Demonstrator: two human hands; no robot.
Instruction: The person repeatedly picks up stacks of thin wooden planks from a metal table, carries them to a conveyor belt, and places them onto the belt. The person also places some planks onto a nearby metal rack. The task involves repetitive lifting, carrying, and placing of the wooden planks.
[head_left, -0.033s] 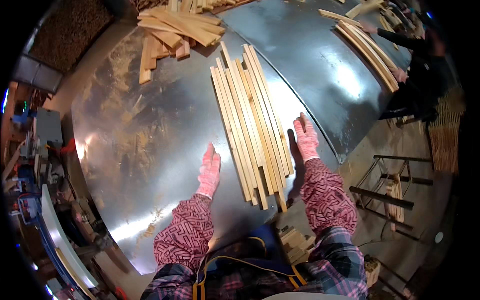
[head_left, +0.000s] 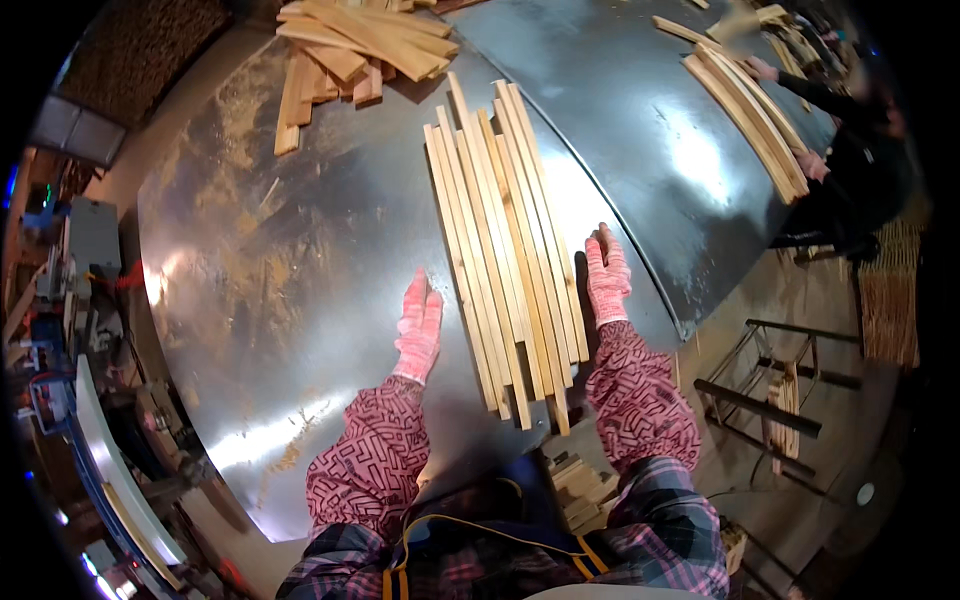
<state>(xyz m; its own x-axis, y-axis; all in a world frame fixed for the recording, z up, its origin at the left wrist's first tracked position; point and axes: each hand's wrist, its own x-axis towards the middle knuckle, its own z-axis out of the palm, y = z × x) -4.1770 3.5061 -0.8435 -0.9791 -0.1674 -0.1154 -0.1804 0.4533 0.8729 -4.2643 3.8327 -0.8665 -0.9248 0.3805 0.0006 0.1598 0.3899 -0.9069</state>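
A bundle of long, narrow wooden strips (head_left: 500,240) lies lengthwise on the metal tabletop (head_left: 330,250), its ends uneven. Left of the bundle, my left hand (head_left: 420,325) in a pink-and-white knit glove is held with fingers stretched out, a small gap from the outermost strip. On the other side, my right hand (head_left: 608,275), gloved the same way, is also open beside the strips, close to a seam in the tabletop. Neither hand holds anything. Patterned red sleeve covers reach over both forearms.
A loose pile of wooden boards (head_left: 370,45) lies at the far left of the table. At the far right, a co-worker (head_left: 860,160) in dark clothes handles longer strips (head_left: 745,120). A metal-framed stand (head_left: 765,390) is at the right, and stacked wood pieces (head_left: 580,490) sit below the table's near edge.
My left hand has moved slightly forward along the bundle, and my right hand has come a little closer to it. The whole view has shifted slightly.
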